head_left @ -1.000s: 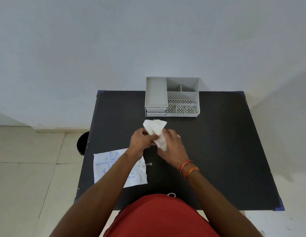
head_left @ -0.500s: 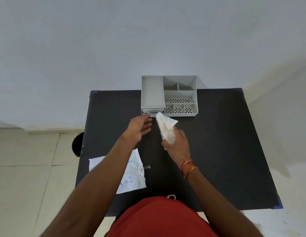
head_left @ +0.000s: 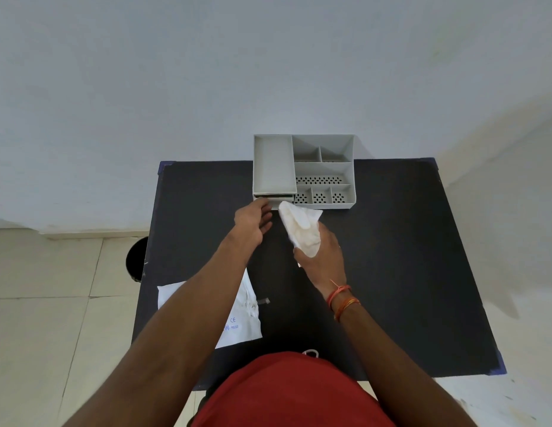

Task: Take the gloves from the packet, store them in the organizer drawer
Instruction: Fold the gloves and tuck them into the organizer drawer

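The right hand grips the bunched gloves near the organizer, freeing the left hand, fingers loosely curled and empty, to reach the drawer.

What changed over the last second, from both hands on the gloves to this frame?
The left hand let go of the gloves and reached forward to the organizer drawer front; the drawer shows a dark gap, apparently starting to open. The right hand alone now holds the gloves and has carried them toward the organizer. The packet stayed at the near left of the table.
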